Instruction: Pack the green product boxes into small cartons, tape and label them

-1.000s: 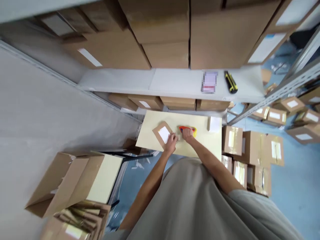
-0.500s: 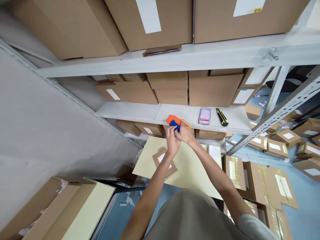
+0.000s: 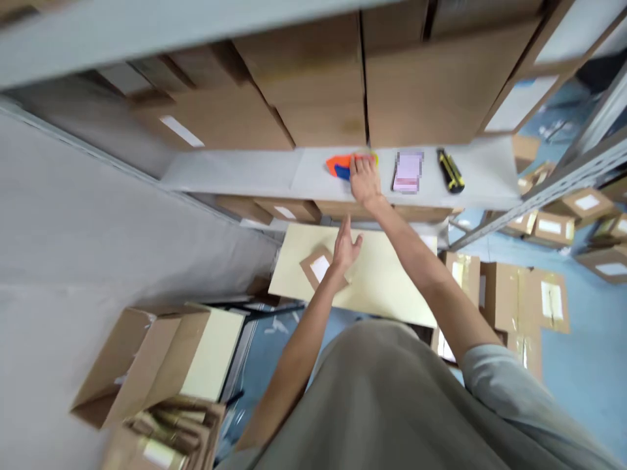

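Observation:
My right hand (image 3: pixel 365 181) reaches over the white shelf (image 3: pixel 308 183), its fingers curled over an orange and blue tape dispenser (image 3: pixel 339 163) with a yellow edge. The dispenser lies at shelf level, its right part hidden under the hand. My left hand (image 3: pixel 347 249) is open and empty, thumb apart from the outstretched fingers, above the cream tabletop (image 3: pixel 392 274). Just left of that hand, a small flat cardboard box (image 3: pixel 313 266) with a white label lies on the tabletop. A pixelated pinkish rectangle (image 3: pixel 408 173) and a black and yellow utility knife (image 3: pixel 450 171) rest to the right of the dispenser.
Large cardboard boxes (image 3: pixel 441 91) stand at the back of the shelf. A metal rack post (image 3: pixel 553 186) rises at the right, with more boxes (image 3: pixel 509 294) on the blue floor. An open carton (image 3: pixel 147 359) is at lower left, beside a grey wall (image 3: pixel 98 248).
My hands have separated. The left let go of the tape dispenser and came back over the tabletop; the right has brought the dispenser onto the shelf. The view has tilted downward.

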A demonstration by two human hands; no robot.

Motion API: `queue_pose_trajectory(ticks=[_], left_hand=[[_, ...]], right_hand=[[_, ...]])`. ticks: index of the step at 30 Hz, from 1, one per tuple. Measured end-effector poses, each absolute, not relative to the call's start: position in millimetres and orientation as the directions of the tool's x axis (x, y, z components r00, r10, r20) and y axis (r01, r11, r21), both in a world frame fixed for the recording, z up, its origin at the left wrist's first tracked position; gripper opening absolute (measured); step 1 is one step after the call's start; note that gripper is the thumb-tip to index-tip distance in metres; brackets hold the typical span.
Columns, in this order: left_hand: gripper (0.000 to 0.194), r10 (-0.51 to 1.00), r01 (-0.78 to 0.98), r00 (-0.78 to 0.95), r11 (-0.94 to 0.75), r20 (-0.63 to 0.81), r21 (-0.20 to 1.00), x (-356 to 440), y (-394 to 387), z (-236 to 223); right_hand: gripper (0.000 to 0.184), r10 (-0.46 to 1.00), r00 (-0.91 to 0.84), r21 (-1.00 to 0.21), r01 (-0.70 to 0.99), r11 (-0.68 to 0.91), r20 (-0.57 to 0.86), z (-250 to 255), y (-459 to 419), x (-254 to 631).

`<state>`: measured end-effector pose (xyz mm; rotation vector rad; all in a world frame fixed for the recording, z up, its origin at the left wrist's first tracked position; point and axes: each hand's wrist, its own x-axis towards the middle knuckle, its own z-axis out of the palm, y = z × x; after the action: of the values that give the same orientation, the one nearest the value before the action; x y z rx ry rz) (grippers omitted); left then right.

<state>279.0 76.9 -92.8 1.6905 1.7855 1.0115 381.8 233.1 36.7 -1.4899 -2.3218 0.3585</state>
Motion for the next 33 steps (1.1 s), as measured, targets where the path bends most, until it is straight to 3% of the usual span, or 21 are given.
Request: queue_pose_trajectory(ticks=[2,5,8,10,13,17,23,26,29,33], left_hand=[[0.081,0.990,0.634,-0.134,0.053,0.042,0.771,267,38,-129],[0.079,0.978,0.655,-0.176,0.200,-0.111,0.728,247,-26,-177],[0.074,0.952,0.655,-0.205,0.306,-0.227,0.691,236,-81,-208],[0.072,0.939,0.656,-0.196,0.339,-0.281,0.674,237,-104,-218],[0.074,0.939,0.677,-0.167,0.330,-0.299,0.658,243,-116,-220],[0.078,0.937,0.689,-0.152,0.328,-0.314,0.646,244,-111,-215],[0.076,0.927,0.686,-0.166,0.354,-0.337,0.636,241,-109,-207],[0.067,0.923,0.699,-0.163,0.358,-0.350,0.619,223,-91,-206],[0.057,0.929,0.722,-0.152,0.337,-0.337,0.604,187,-45,-208],[0.085,0.953,0.834,-0.169,0.275,-0.253,0.478,137,31,-215]], right_hand=[[0.068,0.892,-0.369,-0.467,0.760,0.452,0.262,17,211,390],[0.065,0.898,-0.380,-0.482,0.758,0.440,0.222,-36,152,408],[0.063,0.889,-0.422,-0.521,0.807,0.279,-0.178,-105,64,430],[0.062,0.769,-0.411,-0.488,0.860,0.148,-0.490,-145,7,442],[0.063,0.590,-0.433,-0.482,0.872,0.083,-0.682,-185,-47,448],[0.065,0.528,-0.453,-0.509,0.860,0.045,-0.718,-207,-53,425],[0.065,0.443,-0.544,-0.646,0.755,-0.114,-0.713,-235,-2,382],[0.072,0.410,-0.528,-0.626,0.765,-0.152,-0.744,-244,9,383],[0.062,0.447,-0.411,-0.566,0.767,-0.301,-0.794,-244,0,394],[0.057,0.403,-0.475,-0.622,0.569,-0.538,-0.782,-238,-19,406]])
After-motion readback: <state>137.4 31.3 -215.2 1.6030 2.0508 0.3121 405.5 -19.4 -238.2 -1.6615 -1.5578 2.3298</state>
